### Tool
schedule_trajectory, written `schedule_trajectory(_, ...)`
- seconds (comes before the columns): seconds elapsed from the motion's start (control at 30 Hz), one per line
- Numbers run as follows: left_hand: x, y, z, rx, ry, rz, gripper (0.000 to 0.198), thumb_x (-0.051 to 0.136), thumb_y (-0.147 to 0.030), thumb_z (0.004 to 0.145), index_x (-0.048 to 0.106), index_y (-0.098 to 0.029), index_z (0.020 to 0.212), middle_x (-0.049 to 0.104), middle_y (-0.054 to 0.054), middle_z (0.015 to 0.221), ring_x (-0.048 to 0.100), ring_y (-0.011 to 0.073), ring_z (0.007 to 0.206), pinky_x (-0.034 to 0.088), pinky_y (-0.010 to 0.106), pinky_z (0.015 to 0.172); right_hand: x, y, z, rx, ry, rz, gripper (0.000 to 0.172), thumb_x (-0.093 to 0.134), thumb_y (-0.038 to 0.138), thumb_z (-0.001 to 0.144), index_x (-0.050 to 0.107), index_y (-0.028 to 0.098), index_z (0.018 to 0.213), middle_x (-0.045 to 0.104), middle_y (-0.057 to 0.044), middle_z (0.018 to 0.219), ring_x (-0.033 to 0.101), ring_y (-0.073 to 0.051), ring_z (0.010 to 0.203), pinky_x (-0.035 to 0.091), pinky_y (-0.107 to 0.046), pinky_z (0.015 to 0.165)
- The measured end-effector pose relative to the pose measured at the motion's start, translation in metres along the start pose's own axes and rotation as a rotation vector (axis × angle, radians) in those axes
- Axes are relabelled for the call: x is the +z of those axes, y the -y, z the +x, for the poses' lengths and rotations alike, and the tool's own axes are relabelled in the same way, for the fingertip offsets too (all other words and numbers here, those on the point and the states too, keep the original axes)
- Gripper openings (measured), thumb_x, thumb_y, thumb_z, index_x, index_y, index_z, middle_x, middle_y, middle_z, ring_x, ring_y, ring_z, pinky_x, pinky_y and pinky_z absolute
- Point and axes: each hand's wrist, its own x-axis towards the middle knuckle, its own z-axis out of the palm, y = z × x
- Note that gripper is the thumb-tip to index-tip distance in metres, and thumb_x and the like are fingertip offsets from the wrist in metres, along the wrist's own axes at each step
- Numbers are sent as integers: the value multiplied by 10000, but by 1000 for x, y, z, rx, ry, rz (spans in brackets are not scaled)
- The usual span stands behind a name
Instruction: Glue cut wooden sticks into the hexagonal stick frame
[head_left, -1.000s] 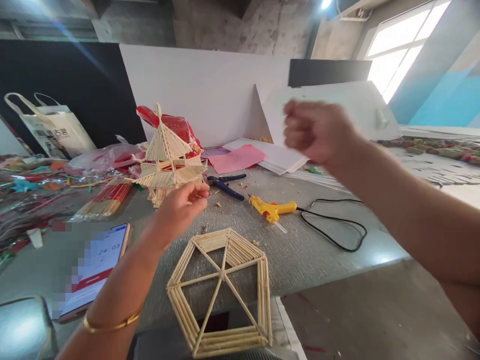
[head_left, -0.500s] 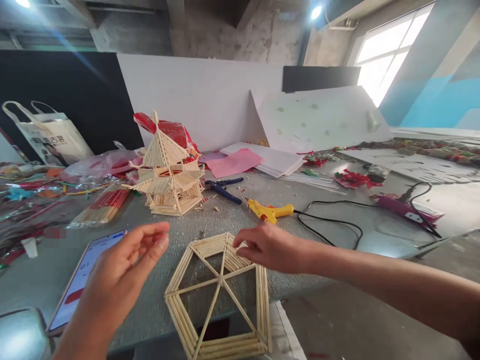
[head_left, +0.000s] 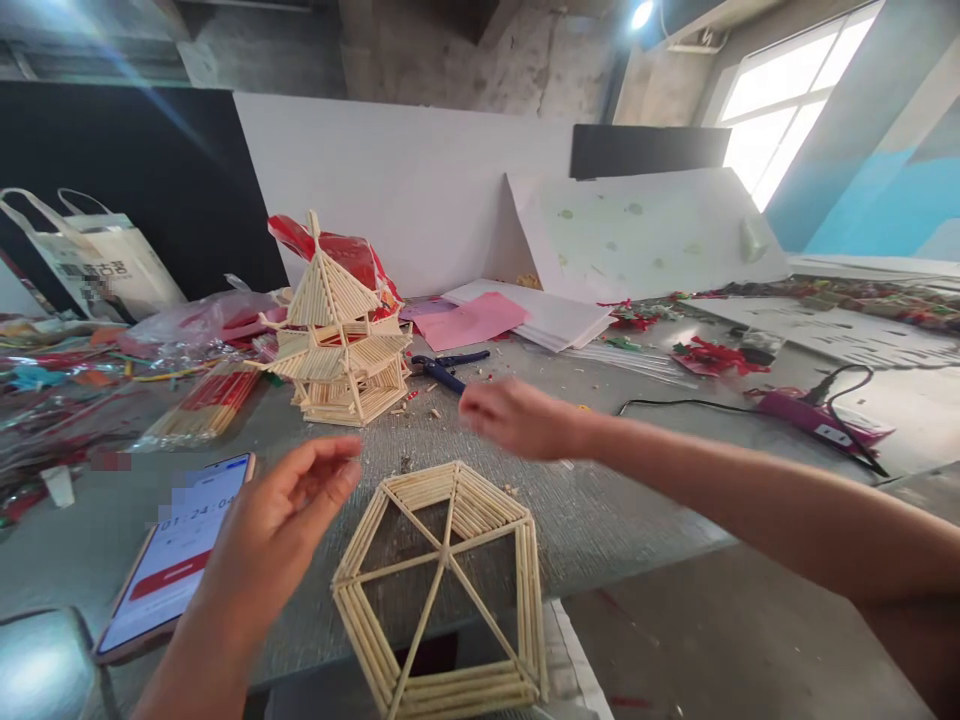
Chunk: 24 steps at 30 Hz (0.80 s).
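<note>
A hexagonal frame of thin wooden sticks lies on the table in front of me, with spokes meeting in its middle. One upper-right section is filled with sticks laid side by side. My left hand hovers left of the frame, thumb and index finger curved toward each other with a small gap and nothing visible between them. My right hand, smeared by motion, is above and beyond the frame, close to the blue-handled pliers. It covers most of the yellow glue gun; only a sliver shows.
A stick-built pagoda model stands behind the frame. At left lie a phone and a packet of sticks. Pink paper lies behind. A black cord leads right to a purple power strip. The table's edge runs along the right front.
My right hand has lifted off the frame's filled section and moved away from me, over the glue gun. My left hand has shifted slightly right. The view has moved a little.
</note>
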Motion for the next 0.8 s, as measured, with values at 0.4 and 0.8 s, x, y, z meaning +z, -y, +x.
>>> schedule_trajectory(0.4,72,-83,39,53,462,-788,153,576,-315,765,581,-163,746,540,-26,605,515,63,556,429,189,548,-78,23,-6,7,-306,734,214,482,224,874,408,166,682,322,81,496,268,-24,426,224,-177,406)
schedule_trajectory(0.8,53,-94,69,235,85,-578,216,496,-295,756,440,-191,575,402,-62,495,405,62,458,370,183,460,-44,22,-23,209,112,1266,269,447,278,882,425,149,646,279,119,434,207,0,331,158,-142,327)
